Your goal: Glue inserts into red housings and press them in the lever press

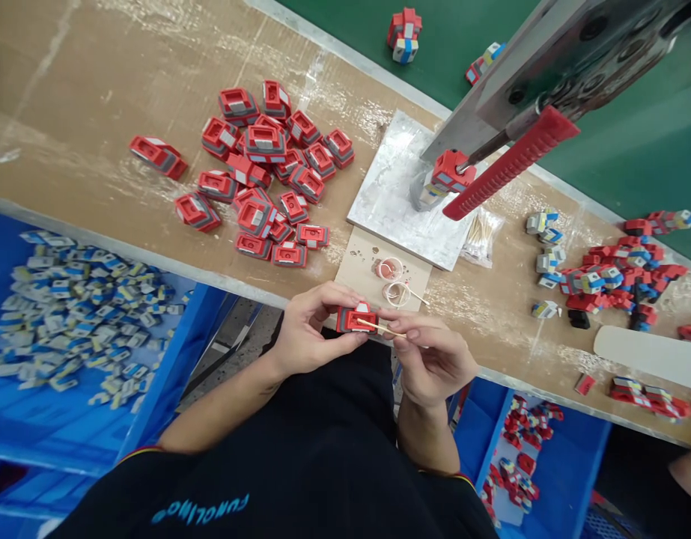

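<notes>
My left hand (314, 329) grips a red and grey toy vehicle part (350, 319), hollow side up, over the table's front edge. Pinched in my right hand (435, 352) is a thin wooden stick (379, 327), its tip inside the part's recess. Just beyond my hands, two small round cups (388, 268) rest on a stained cardboard sheet (356, 258). Another stick lies across the nearer cup. Farther left on the table is a pile of similar red parts (265, 142).
A hand press with a red handle (510, 165) stands on a metal plate (382, 180), a red toy under its rod. Beside it lies a bag of sticks (483, 236). Blue bins (171, 359) flank me below the table. Assembled toys (620, 277) lie right; a person's arm shows lower right.
</notes>
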`<state>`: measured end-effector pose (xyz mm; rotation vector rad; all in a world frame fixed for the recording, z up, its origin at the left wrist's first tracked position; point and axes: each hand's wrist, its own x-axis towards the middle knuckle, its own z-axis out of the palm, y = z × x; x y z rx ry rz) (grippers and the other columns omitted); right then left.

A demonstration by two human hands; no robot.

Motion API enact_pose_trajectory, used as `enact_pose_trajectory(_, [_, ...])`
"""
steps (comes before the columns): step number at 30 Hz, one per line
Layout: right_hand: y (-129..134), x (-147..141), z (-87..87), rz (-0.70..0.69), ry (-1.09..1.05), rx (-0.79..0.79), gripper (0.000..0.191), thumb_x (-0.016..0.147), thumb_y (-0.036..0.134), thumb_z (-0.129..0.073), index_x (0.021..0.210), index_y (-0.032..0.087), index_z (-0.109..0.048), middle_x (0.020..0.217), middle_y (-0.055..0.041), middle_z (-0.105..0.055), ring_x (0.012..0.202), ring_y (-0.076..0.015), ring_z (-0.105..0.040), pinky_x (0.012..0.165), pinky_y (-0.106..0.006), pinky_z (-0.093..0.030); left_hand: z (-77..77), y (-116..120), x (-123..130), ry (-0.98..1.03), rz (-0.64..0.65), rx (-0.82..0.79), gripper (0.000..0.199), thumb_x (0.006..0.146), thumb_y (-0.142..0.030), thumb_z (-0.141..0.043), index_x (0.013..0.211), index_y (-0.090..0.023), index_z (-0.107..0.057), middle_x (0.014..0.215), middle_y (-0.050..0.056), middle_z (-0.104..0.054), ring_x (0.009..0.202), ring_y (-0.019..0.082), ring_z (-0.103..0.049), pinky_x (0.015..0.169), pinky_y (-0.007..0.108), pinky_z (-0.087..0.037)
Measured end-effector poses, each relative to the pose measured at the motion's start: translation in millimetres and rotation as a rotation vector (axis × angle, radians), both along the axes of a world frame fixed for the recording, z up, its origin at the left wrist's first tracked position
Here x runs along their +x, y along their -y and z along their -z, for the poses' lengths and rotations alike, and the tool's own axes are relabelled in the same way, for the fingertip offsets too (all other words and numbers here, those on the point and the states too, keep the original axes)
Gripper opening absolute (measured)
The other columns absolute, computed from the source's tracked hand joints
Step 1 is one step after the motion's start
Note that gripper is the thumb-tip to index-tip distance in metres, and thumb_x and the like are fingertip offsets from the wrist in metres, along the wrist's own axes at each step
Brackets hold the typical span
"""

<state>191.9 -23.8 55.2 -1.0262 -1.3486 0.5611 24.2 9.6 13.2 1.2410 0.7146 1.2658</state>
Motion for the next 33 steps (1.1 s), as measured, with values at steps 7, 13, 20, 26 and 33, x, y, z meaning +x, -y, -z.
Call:
enact_pose_trajectory(7, [2.9, 3.7, 3.5, -0.006, -0.001, 0.007, 0.019, 0.097, 0.009, -0.076, 0.110, 0.024, -0.074, 0.095, -0.0028, -0.085, 0.083, -0.0209, -0.086, 0.077, -0.038, -0.078, -2.5, -1.8, -0.2, -0.007, -0.029, 0.040, 0.033, 0.080, -0.017, -0.095, 0.109, -0.021, -0.080, 0.101, 0.008, -0.083, 0.094, 0.021, -0.083, 0.083, 0.029, -0.067])
enact_pose_trajectory(13, [3.5, 4.3, 5.4, 0.023, 0.057, 0.013, 0.020, 0.096, 0.009, -0.076, 0.109, 0.024, -0.075, 0.095, -0.0025, -0.085, 0.079, -0.0210, -0.085, 0.073, -0.038, -0.077, -2.6, -2.5, -0.5, -0.011, -0.043, 0.066, 0.034, 0.079, -0.015, -0.094, 0.110, -0.022, -0.079, 0.100, 0.008, -0.083, 0.094, 0.021, -0.083, 0.084, 0.028, -0.067])
enact_pose_trajectory(20, [5.8, 8.9, 3.1, 0.049, 0.074, 0.021, 0.023, 0.095, 0.006, -0.077, 0.109, 0.024, -0.075, 0.095, -0.0024, -0.085, 0.080, -0.0211, -0.085, 0.071, -0.036, -0.077, -3.7, -3.4, -4.1, -0.074, -0.053, 0.083, 0.030, 0.081, -0.019, -0.094, 0.106, -0.021, -0.078, 0.098, 0.009, -0.083, 0.090, 0.023, -0.083, 0.080, 0.031, -0.069])
enact_pose_trajectory(26, [8.4, 15.0, -2.5, 0.090, 0.128, 0.028, 0.020, 0.095, 0.009, -0.077, 0.108, 0.024, -0.074, 0.091, -0.0021, -0.084, 0.076, -0.0216, -0.085, 0.065, -0.035, -0.076, -2.4, -4.7, -4.9, -0.117, -0.131, 0.134, 0.033, 0.078, -0.014, -0.094, 0.105, -0.022, -0.078, 0.097, 0.006, -0.081, 0.088, 0.020, -0.082, 0.079, 0.029, -0.068])
enact_pose_trajectory(33, [3.9, 12.1, -2.2, 0.082, 0.254, 0.042, 0.021, 0.095, 0.007, -0.075, 0.106, 0.025, -0.073, 0.088, -0.0014, -0.084, 0.074, -0.0203, -0.085, 0.065, -0.031, -0.074, -4.9, -5.8, -5.6, -0.208, -0.173, 0.215, 0.033, 0.078, -0.012, -0.093, 0.105, -0.022, -0.077, 0.098, 0.005, -0.082, 0.090, 0.020, -0.082, 0.081, 0.032, -0.068])
